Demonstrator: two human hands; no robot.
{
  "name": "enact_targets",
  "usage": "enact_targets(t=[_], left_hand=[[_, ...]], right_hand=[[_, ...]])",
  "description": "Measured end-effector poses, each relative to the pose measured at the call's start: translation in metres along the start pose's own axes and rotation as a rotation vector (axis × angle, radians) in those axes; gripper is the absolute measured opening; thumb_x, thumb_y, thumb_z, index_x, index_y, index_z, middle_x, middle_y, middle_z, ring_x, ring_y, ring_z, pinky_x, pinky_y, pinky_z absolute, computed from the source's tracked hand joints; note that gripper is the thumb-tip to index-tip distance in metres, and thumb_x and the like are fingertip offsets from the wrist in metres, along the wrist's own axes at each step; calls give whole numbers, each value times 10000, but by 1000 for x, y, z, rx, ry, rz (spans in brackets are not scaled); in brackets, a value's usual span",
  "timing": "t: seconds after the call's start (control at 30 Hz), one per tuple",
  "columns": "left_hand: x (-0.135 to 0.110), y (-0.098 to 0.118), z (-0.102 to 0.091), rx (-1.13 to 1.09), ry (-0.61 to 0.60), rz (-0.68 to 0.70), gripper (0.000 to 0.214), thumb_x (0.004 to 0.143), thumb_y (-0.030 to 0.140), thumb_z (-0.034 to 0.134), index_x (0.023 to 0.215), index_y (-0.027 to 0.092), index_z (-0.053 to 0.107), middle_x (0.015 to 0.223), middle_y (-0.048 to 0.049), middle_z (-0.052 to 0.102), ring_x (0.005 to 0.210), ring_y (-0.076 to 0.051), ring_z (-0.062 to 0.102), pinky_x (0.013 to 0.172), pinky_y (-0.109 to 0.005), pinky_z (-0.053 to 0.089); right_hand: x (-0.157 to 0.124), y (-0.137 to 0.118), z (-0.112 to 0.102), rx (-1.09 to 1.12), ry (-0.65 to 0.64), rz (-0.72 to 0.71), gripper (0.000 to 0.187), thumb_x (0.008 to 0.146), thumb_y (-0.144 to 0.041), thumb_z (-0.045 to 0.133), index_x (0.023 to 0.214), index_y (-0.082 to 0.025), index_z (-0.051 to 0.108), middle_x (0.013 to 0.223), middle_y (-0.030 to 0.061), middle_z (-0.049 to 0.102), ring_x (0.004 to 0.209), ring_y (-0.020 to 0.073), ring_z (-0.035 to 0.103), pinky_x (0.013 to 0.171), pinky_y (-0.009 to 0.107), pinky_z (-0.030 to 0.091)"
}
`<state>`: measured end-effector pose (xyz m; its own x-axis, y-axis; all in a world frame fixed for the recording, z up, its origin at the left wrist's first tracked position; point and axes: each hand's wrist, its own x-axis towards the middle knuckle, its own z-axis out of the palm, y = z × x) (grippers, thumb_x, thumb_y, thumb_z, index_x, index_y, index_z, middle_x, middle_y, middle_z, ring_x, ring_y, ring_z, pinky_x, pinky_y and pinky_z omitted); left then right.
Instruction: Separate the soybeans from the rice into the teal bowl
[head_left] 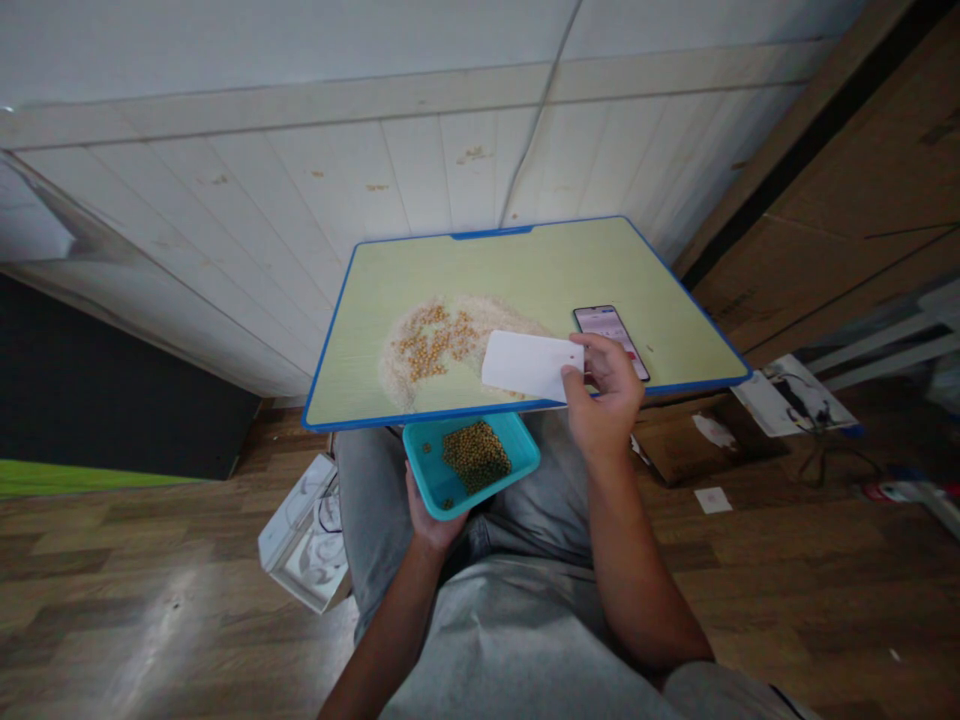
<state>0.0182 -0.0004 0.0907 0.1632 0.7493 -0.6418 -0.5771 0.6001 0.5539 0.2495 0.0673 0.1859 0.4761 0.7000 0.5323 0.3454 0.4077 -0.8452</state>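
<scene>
Fingers and thumb of the person's right hand pinch the white card by its holed end, over the near edge of the yellow board; its long axis runs nearly sideways, free end pointing left. Down below, the left hand grips the turquoise tub, long axis slanting away rightward, greenish beans inside!

Head camera looks forward-down at both hands.

Lettering — none can be read.
</scene>
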Motion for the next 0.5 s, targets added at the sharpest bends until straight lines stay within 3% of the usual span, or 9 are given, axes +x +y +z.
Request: enact_targets(t=[0.17, 0.37, 0.5], left_hand=[[7, -6, -7, -116, -20, 26, 813, 1067, 874, 241, 1599, 437, 674, 1794, 40, 658, 1718, -375, 554, 1416, -656, 480], [11, -10, -12, -145, -22, 37, 729, 978, 904, 485, 1499, 468, 750, 1649, 29, 787, 1727, -404, 533, 1423, -692, 450], [9, -8, -10, -70, -19, 36, 760, 944, 935, 505, 1513, 487, 733, 1682, 36, 762, 1724, -407, 537, 1403, -698, 469]], right_hand=[[0, -2, 0, -3, 6, -9, 337, 887, -205, 688, 1203, -268, 789, 984, 18, 832, 808, 211, 756, 700, 347, 598], [1, -3, 0, -14, 2, -15, 337, 889, -205, 689, 1204, -271, 788, 983, 15, 830, 802, 209, 753, 690, 344, 597], [1, -3, 0, -29, 5, -38, 316, 924, -209, 669, 1216, -273, 774, 981, 16, 813, 818, 208, 760, 696, 336, 606]])
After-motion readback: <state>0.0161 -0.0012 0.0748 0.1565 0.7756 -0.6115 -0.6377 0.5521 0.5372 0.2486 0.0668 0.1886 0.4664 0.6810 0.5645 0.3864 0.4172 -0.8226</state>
